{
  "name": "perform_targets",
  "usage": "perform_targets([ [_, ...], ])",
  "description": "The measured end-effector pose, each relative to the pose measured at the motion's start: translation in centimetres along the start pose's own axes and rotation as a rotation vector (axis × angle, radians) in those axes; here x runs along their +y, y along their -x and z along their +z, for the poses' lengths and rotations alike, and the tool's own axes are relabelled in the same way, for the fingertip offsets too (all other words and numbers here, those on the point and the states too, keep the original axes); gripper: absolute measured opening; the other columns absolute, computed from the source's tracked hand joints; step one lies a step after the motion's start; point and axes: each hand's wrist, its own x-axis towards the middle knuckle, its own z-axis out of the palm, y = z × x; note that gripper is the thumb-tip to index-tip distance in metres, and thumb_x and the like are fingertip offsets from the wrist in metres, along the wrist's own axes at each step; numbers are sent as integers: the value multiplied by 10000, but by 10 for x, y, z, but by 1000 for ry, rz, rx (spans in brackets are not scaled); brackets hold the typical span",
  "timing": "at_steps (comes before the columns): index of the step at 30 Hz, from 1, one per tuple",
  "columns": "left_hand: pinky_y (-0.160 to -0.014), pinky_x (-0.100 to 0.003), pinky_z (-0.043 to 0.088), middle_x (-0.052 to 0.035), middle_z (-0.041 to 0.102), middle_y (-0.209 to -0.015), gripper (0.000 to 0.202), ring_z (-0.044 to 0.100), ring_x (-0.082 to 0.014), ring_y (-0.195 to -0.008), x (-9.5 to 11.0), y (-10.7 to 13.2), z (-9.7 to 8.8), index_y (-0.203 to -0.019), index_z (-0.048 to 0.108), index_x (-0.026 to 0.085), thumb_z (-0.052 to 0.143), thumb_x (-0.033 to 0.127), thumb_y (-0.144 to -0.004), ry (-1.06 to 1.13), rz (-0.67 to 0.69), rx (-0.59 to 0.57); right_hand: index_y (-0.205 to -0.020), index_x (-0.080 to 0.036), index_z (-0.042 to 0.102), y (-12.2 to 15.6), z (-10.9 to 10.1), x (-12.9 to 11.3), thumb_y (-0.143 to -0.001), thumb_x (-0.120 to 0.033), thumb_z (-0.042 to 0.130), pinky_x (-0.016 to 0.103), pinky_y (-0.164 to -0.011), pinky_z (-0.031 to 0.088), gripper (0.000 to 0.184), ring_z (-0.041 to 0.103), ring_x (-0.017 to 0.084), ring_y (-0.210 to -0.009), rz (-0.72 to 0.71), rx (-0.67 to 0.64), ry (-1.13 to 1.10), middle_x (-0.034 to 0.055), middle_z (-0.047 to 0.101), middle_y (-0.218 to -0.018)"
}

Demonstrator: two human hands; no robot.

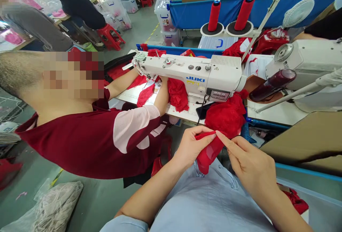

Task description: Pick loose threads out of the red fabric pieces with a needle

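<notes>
Pinching the small red cloth (pixel 210 155) between thumb and finger, your left hand (pixel 193 144) is closed on its top edge. Your right hand (pixel 252 164) puts a fingertip on that same edge; I cannot tell if its thumb grips too. The cloth hangs down over your lap, in front of your blue clothes (pixel 187 200). You seem to be working along the edge with your fingers. I think the next move calls for a firm left pinch and small, slow right finger moves, so the soft edge does not slip.

Just past your hands is a big red cloth pile (pixel 226 116), at the edge of the white counter (pixel 191 114). You have open room above your lap, between your arms. On your left, the other person's sleeve (pixel 136 127) is near. On your right, cardboard (pixel 312 137) and a clear bin (pixel 324 198) leave your elbow less room. Farther off is the sewing machine (pixel 184 70).
</notes>
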Motion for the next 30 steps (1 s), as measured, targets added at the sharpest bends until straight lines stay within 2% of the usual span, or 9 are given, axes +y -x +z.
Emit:
perform_targets([
  [3,-594,-210,424,-5,673,-707,233,569,-99,-630,0,1,0,-744,724,137,817,336,-666,18,-19,5,-1228,-170,685,0,2,-1,-953,-133,394,207,-418,343,403,520,93,-463,38,-4,-143,-4,605,-648],
  [6,-574,-202,418,1,667,-678,272,567,-91,-598,2,1,0,-726,713,136,850,344,-618,100,-94,0,-1235,-129,673,-1,4,-2,-954,-140,414,183,-477,432,382,543,97,-508,112,-16,-446,11,598,-663],
  [11,-549,-194,414,10,660,-628,300,563,-82,-554,7,1,1,-703,699,135,875,346,-583,201,-168,-48,-1165,-198,722,-3,7,-4,-918,-212,531,215,-622,529,313,661,137,-700,329,-27,-846,46,724,-836],
  [15,-539,-192,416,8,667,-627,319,566,-81,-541,8,1,1,-709,696,136,883,353,-569,212,-188,-49,-1132,-210,741,-2,11,-4,-879,-305,588,215,-460,453,311,555,121,-523,563,-102,-1062,3,642,-636],
  [17,-543,-194,420,7,669,-629,329,568,-82,-541,8,1,0,-708,692,136,887,355,-560,221,-199,-50,-1146,-206,735,-1,12,-4,-876,-327,584,208,-409,399,332,480,105,-462,615,-136,-1130,-16,574,-565],
  [19,-541,-195,418,7,666,-623,338,567,-83,-539,9,1,0,-698,686,134,893,356,-546,228,-207,-46,-1144,-214,737,-2,12,-3,-876,-326,580,208,-407,391,330,465,104,-463,578,-142,-1108,-14,564,-572],
  [22,-538,-197,413,8,662,-622,349,566,-85,-542,9,0,0,-697,686,135,899,355,-530,231,-207,-38,-1144,-234,738,-4,9,0,-895,-302,556,220,-473,445,317,524,120,-526,433,-119,-967,9,610,-647],
  [25,-544,-201,413,4,664,-628,356,568,-90,-551,8,0,0,-713,693,134,900,358,-528,226,-202,-31,-1192,-224,713,-4,7,2,-937,-270,500,218,-509,465,335,569,137,-567,320,-108,-846,16,592,-627],
  [30,-548,-203,407,-2,661,-633,348,560,-90,-560,7,1,1,-708,692,125,887,367,-553,190,-167,-18,-1260,-212,662,0,6,5,-954,-199,469,203,-524,476,362,564,111,-542,190,-93,-660,6,584,-660],
])
